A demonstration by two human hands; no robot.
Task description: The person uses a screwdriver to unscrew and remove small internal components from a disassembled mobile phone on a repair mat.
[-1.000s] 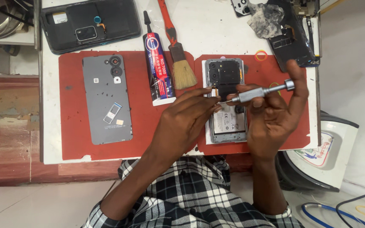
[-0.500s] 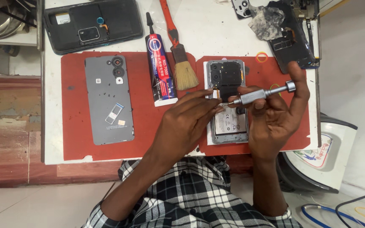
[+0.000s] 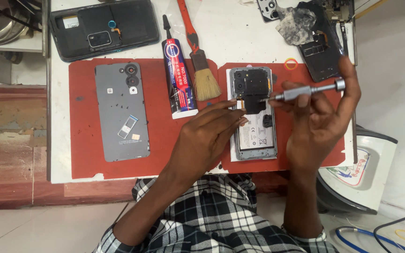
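An opened phone (image 3: 254, 136) with its battery and camera module exposed lies on the right red mat (image 3: 305, 154). My right hand (image 3: 317, 122) holds a silver precision screwdriver (image 3: 305, 92) level, its tip pointing left over the phone's upper part. My left hand (image 3: 207, 138) rests on the phone's left edge, fingertips pinched together close to the screwdriver's tip. Whether they hold a tiny part is too small to tell. A grey phone back cover (image 3: 120, 110) with a small SIM tray on it lies on the left red mat (image 3: 83, 140).
A glue tube (image 3: 178, 77) and a red-handled brush (image 3: 198, 61) lie between the mats. A black phone frame (image 3: 104, 28) sits at the back left. More dismantled phone parts (image 3: 317, 42) and an orange ring (image 3: 290, 63) lie at the back right. A white stool (image 3: 366, 173) stands at the right.
My left fingertips have drawn slightly away from the screwdriver's tip. The screwdriver stays in my right hand, almost unmoved.
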